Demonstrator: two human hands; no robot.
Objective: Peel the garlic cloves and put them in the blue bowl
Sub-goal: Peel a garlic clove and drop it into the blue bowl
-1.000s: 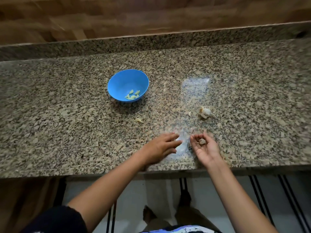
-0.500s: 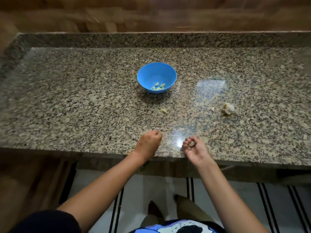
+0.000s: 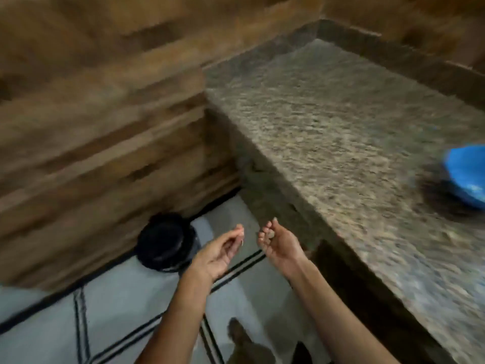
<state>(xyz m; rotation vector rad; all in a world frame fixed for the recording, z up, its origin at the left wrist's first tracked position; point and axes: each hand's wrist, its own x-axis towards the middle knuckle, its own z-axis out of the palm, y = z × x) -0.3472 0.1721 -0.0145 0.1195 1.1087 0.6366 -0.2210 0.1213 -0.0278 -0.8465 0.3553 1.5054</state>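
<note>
Head view is blurry and has swung left since before, so the bowl now sits at the right edge on the counter. Both hands are off the counter, over the floor near a black bin. Right hand curls its fingers round a small clove; which way it points is unclear. Left hand is palm up, fingers curled loosely; I cannot tell if it pinches anything. No writing shows.

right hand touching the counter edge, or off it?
Apart. In the head view the right hand hangs over the floor beside the granite counter, with the counter's dark side face between them; the hand's curled fingers hold a small garlic piece.
</note>
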